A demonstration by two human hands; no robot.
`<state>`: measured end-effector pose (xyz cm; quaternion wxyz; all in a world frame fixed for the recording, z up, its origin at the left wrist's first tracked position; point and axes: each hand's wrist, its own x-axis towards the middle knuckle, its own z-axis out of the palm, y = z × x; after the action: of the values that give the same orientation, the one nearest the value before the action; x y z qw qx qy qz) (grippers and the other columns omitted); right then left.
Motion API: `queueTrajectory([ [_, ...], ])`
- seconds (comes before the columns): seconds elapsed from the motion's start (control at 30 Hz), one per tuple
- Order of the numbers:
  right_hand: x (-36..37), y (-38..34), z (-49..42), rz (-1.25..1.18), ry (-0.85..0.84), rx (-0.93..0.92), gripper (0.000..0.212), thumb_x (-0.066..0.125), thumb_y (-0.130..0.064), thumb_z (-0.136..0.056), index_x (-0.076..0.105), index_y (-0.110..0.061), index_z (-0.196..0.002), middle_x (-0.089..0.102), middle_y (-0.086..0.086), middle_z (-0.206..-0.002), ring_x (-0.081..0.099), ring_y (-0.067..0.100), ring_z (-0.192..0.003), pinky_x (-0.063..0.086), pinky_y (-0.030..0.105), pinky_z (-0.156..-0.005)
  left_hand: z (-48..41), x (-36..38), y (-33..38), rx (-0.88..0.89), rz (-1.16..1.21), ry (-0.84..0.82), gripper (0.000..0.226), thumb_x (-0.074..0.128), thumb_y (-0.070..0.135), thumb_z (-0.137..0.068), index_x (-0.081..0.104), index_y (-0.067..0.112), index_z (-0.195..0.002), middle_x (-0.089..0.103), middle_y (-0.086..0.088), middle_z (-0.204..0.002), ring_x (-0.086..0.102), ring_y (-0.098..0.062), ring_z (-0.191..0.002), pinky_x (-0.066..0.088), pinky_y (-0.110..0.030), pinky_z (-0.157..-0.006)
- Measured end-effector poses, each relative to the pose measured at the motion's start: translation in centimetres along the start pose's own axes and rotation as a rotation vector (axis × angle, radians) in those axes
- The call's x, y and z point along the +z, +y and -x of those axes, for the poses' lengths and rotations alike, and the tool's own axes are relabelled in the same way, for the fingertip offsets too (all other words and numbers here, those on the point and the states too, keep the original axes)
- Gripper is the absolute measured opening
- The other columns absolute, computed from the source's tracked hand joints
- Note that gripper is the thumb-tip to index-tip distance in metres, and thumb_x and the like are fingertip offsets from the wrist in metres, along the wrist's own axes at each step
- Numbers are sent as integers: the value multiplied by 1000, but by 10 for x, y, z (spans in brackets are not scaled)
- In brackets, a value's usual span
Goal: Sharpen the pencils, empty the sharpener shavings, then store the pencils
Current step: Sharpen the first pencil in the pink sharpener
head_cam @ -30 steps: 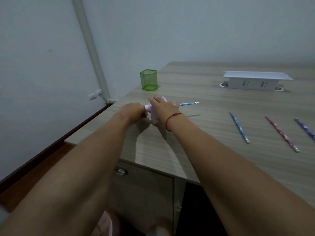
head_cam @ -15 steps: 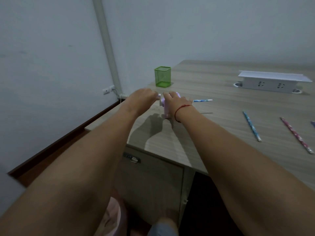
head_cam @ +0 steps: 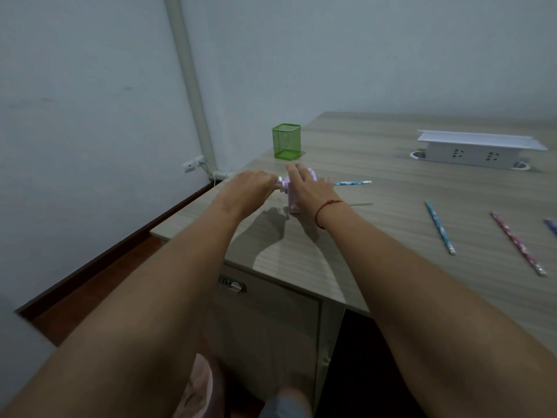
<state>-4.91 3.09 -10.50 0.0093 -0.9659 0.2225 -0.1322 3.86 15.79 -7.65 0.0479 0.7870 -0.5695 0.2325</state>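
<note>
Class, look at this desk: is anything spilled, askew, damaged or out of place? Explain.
Nothing stands out. The green mesh pencil holder stands upright, the lilac plastic sharpener sits under the right hand with a blue patterned pencil in it; nothing looks spilled or broken.

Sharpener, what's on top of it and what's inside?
The right hand rests on top of the sharpener. A blue pencil sticks out of its right side; the tip inside is hidden, as are any shavings. The left hand grips the crank.
</note>
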Motion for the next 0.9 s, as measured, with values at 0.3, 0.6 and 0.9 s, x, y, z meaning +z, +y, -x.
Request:
queueTrajectory([
  [0.3,-3,-8,6,-45,12,57,84,69,-21,-83,19,-22,-151,18,1,-159,22,43,-142,15,64,-114,6,1,0,14,22,-22,22,45,20,-98,60,4,-102,67,-20,-97,63,-37,-87,44,-41,-69],
  [0.6,-8,-7,1,-134,2,54,54,61,-15,-88,40,-18,-137,32,0,-151,35,34,-140,19,66,-109,11,26,13,-42,72,-215,25,52,23,-94,66,5,-105,67,-21,-105,63,-37,-97,46,-39,-80],
  [0.9,-10,-3,1,-159,16,30,53,57,-14,-90,40,-20,-139,36,0,-147,44,37,-131,18,68,-111,-38,38,-14,-39,4,-374,28,51,23,-92,66,8,-111,64,-22,-109,61,-36,-100,46,-36,-80],
])
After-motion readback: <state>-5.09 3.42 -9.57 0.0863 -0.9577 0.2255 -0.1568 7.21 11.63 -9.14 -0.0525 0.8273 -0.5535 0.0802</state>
